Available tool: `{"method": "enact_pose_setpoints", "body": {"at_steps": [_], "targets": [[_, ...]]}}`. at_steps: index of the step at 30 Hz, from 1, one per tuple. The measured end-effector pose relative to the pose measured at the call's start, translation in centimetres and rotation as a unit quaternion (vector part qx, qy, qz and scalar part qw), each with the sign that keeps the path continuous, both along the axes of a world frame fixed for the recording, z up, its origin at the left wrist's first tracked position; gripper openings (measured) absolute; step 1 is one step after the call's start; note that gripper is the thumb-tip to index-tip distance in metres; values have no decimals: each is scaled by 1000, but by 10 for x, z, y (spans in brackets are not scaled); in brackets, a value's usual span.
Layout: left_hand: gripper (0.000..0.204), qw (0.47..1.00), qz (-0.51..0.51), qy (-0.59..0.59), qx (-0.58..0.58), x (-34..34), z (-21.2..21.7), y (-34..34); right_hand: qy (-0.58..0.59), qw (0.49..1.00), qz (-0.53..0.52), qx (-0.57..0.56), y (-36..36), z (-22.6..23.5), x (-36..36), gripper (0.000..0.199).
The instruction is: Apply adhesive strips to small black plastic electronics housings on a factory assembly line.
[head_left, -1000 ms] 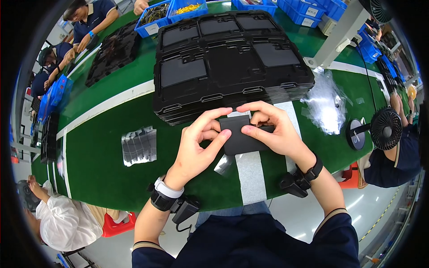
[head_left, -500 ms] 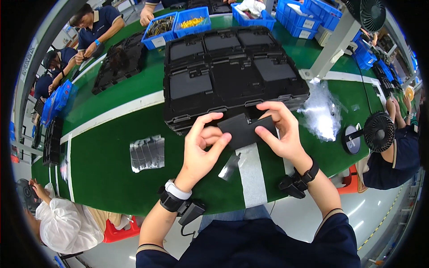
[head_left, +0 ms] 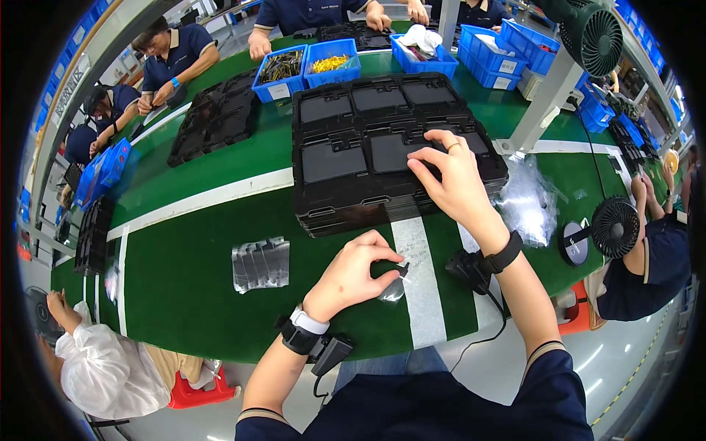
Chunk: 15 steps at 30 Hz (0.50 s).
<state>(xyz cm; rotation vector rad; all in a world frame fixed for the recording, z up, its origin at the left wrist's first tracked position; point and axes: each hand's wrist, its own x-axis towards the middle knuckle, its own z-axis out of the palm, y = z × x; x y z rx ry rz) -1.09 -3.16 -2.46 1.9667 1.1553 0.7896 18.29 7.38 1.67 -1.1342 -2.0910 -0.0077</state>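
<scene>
A stack of black molded trays (head_left: 353, 192) stands on the table in front of me. Flat dark panels lie in the top tray's compartments, among them a panel (head_left: 388, 152) in the front middle one. Over that panel's right edge is my right hand (head_left: 457, 180), fingers apart and nothing held; whether a fingertip touches the panel I cannot tell. Lower down, near the table's front, my left hand (head_left: 353, 273) pinches a small clear film strip (head_left: 393, 292) with a dark end between thumb and forefinger.
Left of my hand lies a sheet of dark-striped film strips (head_left: 260, 265). Crumpled clear plastic (head_left: 529, 202) and a small black fan (head_left: 615, 228) are at the right. Blue bins (head_left: 331, 67) stand behind the trays, beside a metal post (head_left: 540, 114). Co-workers sit around the table.
The dark panel both hands held now lies in the tray's front middle compartment. My right hand moved up over the tray; my left came down to the film strip and closed on it.
</scene>
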Motion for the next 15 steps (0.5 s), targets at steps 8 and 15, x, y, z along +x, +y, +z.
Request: {"method": "enact_pose_setpoints", "body": {"at_steps": [8,15], "targets": [[13,997,55,-38,41,4,-1,3,-64,998,-28,8,3,-5,5,25],[9,992,88,-70,57,6,2,3,10,993,81,-88,8,0,17,28]]}}
